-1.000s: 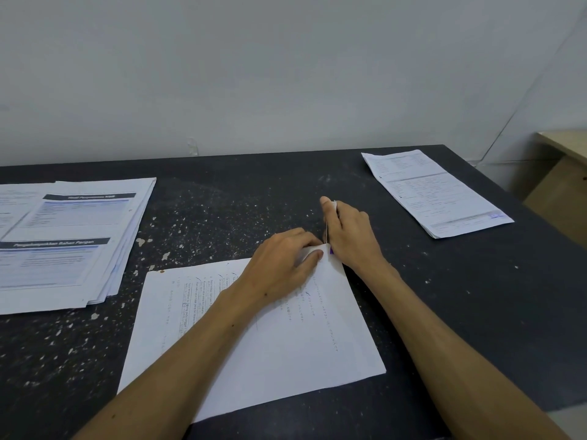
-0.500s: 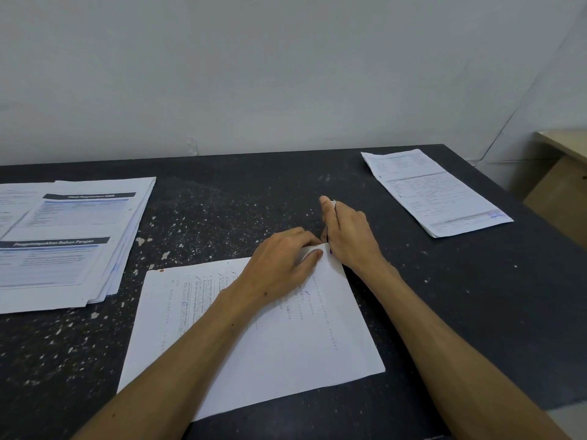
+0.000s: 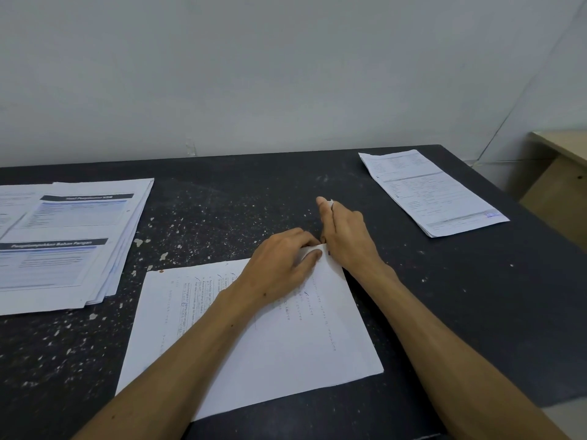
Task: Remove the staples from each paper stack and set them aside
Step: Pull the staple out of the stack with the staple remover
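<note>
The left hand (image 3: 279,265) lay on the far right corner of the paper stack (image 3: 254,331), its fingers curled down and pinching that corner, which was lifted a little off the sheet. The right hand (image 3: 346,236) rested just beside it at the same corner, fingers curled around a thin tool (image 3: 331,203) whose pale tip showed near the thumb; what kind of tool it was could not be told. The staple itself was hidden under the hands.

The stack lay near the front middle of a dark table (image 3: 444,312), tilted, with faint handwritten lines on its top sheet. A larger pile of printed papers (image 3: 70,242) sat at the left edge, well apart. Another thin set of printed pages (image 3: 432,192) lay at the far right. The tabletop was speckled with pale chips and scuffs. Behind it stood a plain pale wall (image 3: 254,74), and a light wooden desk (image 3: 562,185) stood at the right.
</note>
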### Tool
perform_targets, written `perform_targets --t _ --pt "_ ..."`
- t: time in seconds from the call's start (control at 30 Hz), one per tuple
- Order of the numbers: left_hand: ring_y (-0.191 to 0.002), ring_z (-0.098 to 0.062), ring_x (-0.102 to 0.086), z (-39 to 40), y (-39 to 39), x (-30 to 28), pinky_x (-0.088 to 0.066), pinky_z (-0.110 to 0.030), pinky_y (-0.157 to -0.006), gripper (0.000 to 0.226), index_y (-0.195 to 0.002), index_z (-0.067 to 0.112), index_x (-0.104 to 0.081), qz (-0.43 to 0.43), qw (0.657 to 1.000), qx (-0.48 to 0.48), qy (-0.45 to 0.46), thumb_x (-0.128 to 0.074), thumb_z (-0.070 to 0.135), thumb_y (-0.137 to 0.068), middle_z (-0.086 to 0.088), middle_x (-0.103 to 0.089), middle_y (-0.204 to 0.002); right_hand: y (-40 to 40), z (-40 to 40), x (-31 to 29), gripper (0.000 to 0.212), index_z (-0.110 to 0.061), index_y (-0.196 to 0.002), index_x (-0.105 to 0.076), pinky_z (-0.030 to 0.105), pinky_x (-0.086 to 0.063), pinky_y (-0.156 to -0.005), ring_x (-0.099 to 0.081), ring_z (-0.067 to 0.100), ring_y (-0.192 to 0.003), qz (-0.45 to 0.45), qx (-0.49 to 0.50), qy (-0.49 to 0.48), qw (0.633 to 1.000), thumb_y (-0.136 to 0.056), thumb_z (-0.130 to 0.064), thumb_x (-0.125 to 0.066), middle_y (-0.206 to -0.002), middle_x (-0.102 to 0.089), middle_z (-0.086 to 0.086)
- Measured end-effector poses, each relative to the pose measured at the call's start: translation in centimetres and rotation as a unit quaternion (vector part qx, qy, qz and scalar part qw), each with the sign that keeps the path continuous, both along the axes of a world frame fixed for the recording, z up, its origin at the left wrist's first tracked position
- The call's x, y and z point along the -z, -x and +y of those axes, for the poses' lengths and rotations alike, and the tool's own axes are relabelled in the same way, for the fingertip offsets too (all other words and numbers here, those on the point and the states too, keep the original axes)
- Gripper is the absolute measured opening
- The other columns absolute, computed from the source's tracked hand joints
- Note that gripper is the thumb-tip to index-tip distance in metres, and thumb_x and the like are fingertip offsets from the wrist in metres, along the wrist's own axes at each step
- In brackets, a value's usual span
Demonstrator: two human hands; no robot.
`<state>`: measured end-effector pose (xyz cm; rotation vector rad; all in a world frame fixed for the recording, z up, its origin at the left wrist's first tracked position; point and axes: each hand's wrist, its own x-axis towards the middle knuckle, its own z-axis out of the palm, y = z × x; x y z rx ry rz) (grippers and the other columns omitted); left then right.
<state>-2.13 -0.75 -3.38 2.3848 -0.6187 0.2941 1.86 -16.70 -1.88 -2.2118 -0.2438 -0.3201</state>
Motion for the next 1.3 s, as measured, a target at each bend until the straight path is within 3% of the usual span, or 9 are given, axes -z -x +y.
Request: perform_targets --t 0.1,0.23,0.33,0.47,0.67,0.77,0.87,1.07,1.3 --pt "-0.093 -0.01 -0.063 0.0 0.1 0.0 -0.053 -0.035 -0.085 0.017 -0.111 0.018 -0.071 0.0 1.0 -0.002 -0.003 -0.062 0.027 -0.1 0.009 -0.069 -0.103 0.1 -0.1 0.0 0.049 -0.024 -0.072 -0.048 0.051 -0.054 -0.067 -0.059 0.023 -0.068 0.014 0.005 0.006 1.0 -0.11 -0.05 -0.033 -0.066 -0.059 0.0" --pt "-0.092 -0.012 -0.062 0.0 0.1 0.0 -0.053 -0.038 -0.084 0.016 -0.109 0.019 -0.07 0.003 1.0 -0.01 -0.012 -0.061 0.029 -0.1 0.008 -0.068 -0.103 0.1 -0.5 -0.1 0.056 -0.012 -0.071 -0.052 0.042 -0.051 -0.066 -0.058 0.018 -0.064 0.004 0.004 -0.014 1.0 -0.11 -0.049 -0.036 -0.065 -0.06 0.005" --pt "-0.093 -0.01 -0.062 0.1 0.1 -0.1 -0.052 -0.036 -0.086 0.014 -0.109 0.02 -0.07 0.003 1.0 -0.007 -0.009 -0.062 0.028 -0.101 0.01 -0.067 -0.103 0.0 -1.1 -0.1 0.054 -0.016 -0.069 -0.052 0.036 -0.048 -0.067 -0.058 0.016 -0.064 0.011 0.016 -0.054 0.998 -0.11 -0.048 -0.038 -0.066 -0.061 0.004" --pt "-0.092 -0.007 -0.062 0.2 0.1 0.0 -0.053 -0.035 -0.086 0.01 -0.105 0.022 -0.07 0.007 1.0 0.0 0.009 -0.064 0.027 -0.1 0.014 -0.067 -0.099 -0.5 -2.3 -0.3 0.062 -0.006 -0.078 -0.06 0.048 -0.058 -0.075 -0.07 0.03 -0.071 0.019 0.05 -0.121 0.991 -0.108 -0.055 -0.037 -0.072 -0.07 0.015" --pt "-0.088 -0.006 -0.064 0.4 0.2 -0.3 -0.051 -0.026 -0.081 0.005 -0.102 0.022 -0.072 -0.001 0.999 0.024 0.049 -0.068 0.02 -0.099 0.015 -0.067 -0.093 -1.1 -4.0 -0.4 0.064 -0.015 -0.079 -0.064 0.049 -0.057 -0.083 -0.072 0.022 -0.075 0.027 0.109 -0.13 0.985 -0.104 -0.065 -0.033 -0.073 -0.073 0.007" --pt "-0.094 -0.007 -0.068 0.5 0.3 -0.4 -0.055 -0.026 -0.086 0.016 -0.109 0.022 -0.077 -0.007 0.997 0.035 0.073 -0.07 0.013 -0.096 0.012 -0.073 -0.099 -1.2 -4.7 -0.6 0.061 -0.017 -0.078 -0.064 0.048 -0.054 -0.085 -0.067 0.019 -0.082 0.027 0.144 -0.099 0.984 -0.102 -0.066 -0.037 -0.075 -0.07 0.0" --pt "-0.097 -0.007 -0.07 0.6 0.4 -0.5 -0.057 -0.03 -0.09 0.024 -0.111 0.023 -0.08 -0.014 0.995 0.045 0.086 -0.072 0.009 -0.093 0.011 -0.074 -0.102 -1.0 -5.3 -0.7 0.057 -0.018 -0.082 -0.06 0.043 -0.048 -0.076 -0.06 0.02 -0.087 0.023 0.175 -0.011 0.984 -0.1 -0.068 -0.039 -0.078 -0.066 -0.004" --pt "-0.092 -0.012 -0.072 0.5 0.7 -0.9 -0.059 -0.029 -0.086 0.008 -0.095 0.023 -0.085 0.05 0.987 0.034 0.147 -0.084 0.023 -0.086 0.012 -0.075 -0.094 -0.5 -5.1 -0.5 0.039 -0.031 -0.102 -0.057 0.038 -0.046 -0.072 -0.062 0.025 -0.08 -0.024 0.189 0.198 0.962 -0.094 -0.069 -0.051 -0.081 -0.067 -0.002" --pt "-0.094 -0.007 -0.073 0.9 0.8 -1.4 -0.057 -0.024 -0.091 0.01 -0.089 0.024 -0.085 0.115 0.98 0.038 0.16 -0.087 0.017 -0.082 0.013 -0.077 -0.094 -0.4 -4.4 0.0 0.034 -0.024 -0.095 -0.051 0.035 -0.042 -0.068 -0.058 0.021 -0.083 0.046 0.145 0.168 0.974 -0.091 -0.054 -0.067 -0.087 -0.063 -0.005"
